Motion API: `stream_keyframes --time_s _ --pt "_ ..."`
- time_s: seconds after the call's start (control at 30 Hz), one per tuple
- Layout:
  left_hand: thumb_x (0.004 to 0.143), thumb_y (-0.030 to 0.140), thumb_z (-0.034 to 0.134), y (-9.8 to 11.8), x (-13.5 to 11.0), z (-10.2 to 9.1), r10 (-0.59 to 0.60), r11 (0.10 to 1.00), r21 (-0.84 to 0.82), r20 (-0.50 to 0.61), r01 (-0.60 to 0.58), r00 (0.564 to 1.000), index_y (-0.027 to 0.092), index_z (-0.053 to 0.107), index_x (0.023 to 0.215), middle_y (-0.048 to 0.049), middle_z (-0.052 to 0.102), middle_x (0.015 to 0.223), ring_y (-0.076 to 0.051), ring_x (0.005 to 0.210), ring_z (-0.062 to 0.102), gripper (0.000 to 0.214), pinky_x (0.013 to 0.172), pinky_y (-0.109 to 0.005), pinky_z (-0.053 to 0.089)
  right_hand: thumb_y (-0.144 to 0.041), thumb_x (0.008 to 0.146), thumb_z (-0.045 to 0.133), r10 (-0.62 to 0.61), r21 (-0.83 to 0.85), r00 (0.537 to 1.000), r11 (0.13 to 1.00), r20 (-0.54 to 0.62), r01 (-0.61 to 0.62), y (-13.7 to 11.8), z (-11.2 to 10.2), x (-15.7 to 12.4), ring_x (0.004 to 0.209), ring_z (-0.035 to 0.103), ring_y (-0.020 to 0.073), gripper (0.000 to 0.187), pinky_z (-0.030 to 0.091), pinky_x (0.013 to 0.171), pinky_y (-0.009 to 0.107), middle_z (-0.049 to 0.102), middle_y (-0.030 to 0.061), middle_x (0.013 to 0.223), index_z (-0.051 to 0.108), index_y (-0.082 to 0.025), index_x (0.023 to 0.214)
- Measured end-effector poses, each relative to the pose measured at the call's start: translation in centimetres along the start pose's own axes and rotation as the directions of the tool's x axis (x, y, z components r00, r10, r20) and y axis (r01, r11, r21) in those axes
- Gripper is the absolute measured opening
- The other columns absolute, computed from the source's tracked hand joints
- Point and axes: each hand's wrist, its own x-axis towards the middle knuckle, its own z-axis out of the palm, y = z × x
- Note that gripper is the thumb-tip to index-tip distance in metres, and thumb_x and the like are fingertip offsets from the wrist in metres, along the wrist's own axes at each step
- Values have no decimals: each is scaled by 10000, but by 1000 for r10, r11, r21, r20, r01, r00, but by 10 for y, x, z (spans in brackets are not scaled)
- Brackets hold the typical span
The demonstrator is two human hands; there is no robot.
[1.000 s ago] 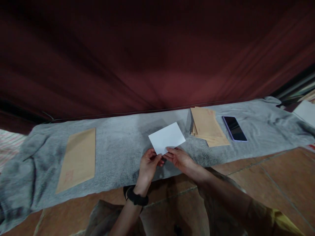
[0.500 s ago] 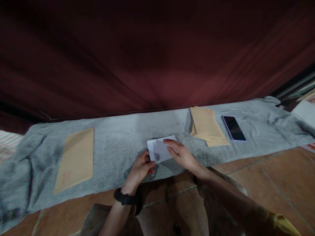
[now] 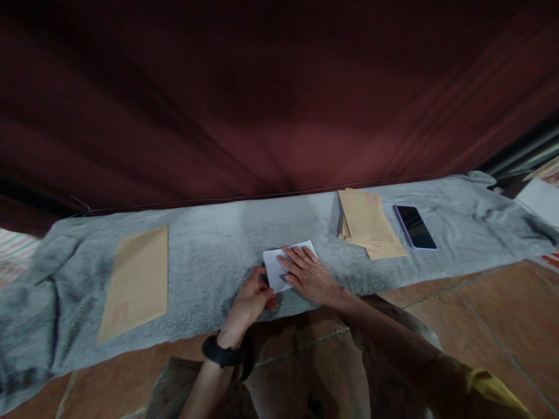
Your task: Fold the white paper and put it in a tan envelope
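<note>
Dark red drape (image 3: 279, 116) walling the far edge, grey-covered bench (image 3: 205, 256), brown envelope (image 3: 137, 279) left, envelope pile (image 3: 367, 218) and phone (image 3: 414, 227) right, wide gaps flanking white paper (image 3: 273, 273) at near middle, left hand (image 3: 250, 297) pinching its near-left corner, right hand (image 3: 308, 274) flat atop, fingers spread.

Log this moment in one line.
left hand: holding paper by corner; right hand: flat on paper; right: envelopes, phone; left: single envelope

You wore a black band (image 3: 223, 352) just behind your left hand (image 3: 248, 295), yellow sleeve (image 3: 487, 389) well back from your right hand (image 3: 309, 276), drab brownish legwear (image 3: 174, 385) below both.
</note>
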Motion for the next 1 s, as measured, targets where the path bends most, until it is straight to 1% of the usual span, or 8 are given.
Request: stream_keyframes --time_s 0.13,0.2,0.27,0.37,0.43,0.53,0.83,1.0 --pt "743 281 686 -2 -1 -3 75 971 237 -153 -37 985 237 519 1077 52 611 601 -182 475 619 376 491 -274 468 -359 1030 501 -4 -15 1000 1000 5 4 0 1 0 1466 370 299 494 275 1204 574 382 101 1610 459 -244 1508" --pt "831 293 618 -1 -2 2 248 893 438 -292 -101 924 220 550 1061 2 653 686 -202 591 670 251 578 -304 509 -364 1030 497 -3 -19 1000 1000 10 4 0 1 1 1472 357 302 497 274 1203 577 379 100 1613 455 -245 1510" --pt "921 294 510 -1 -2 15 466 790 575 -338 -213 818 198 577 1089 -87 714 908 -240 841 719 205 745 -366 555 -373 1032 485 -4 -21 1000 1000 13 4 0 2 1 1479 344 307 505 265 1205 580 367 99 1619 443 -241 1518" --pt "1001 323 390 -4 -1 45 694 607 684 -208 -405 689 152 511 1343 -189 615 1348 -274 1276 588 401 1033 -457 500 -343 1022 490 -27 -18 999 999 32 27 1 2 0 1483 336 320 537 252 1210 581 350 114 1625 410 -222 1540" --pt "1005 398 410 -11 0 64 753 445 779 -59 -442 656 121 384 1493 -213 462 1534 -303 1458 400 562 1164 -517 385 -287 1001 504 -44 -16 998 999 44 44 3 2 -2 1490 326 319 568 243 1220 572 345 126 1625 388 -208 1552" --pt "1000 477 407 -23 3 80 753 329 868 -4 -371 658 97 245 1577 -227 335 1615 -323 1524 270 709 1222 -560 281 -227 970 511 -45 -18 998 999 51 46 3 1 -4 1498 316 308 605 235 1232 558 348 126 1622 374 -201 1559" --pt "972 597 391 -38 7 71 758 333 911 -104 -245 644 18 281 1556 -288 317 1599 -376 1526 237 830 1215 -583 265 -270 1045 382 7 -12 1000 1000 0 -7 9 6 -3 1506 310 260 513 244 1243 515 346 135 1621 393 -138 1540" --pt "986 561 389 -38 11 65 762 356 909 -149 -215 630 -25 284 1543 -323 329 1575 -393 1516 255 815 1206 -602 265 -290 1026 435 82 -31 996 996 -31 -83 17 8 -6 1515 285 290 545 251 1233 533 311 170 1630 387 -114 1540"
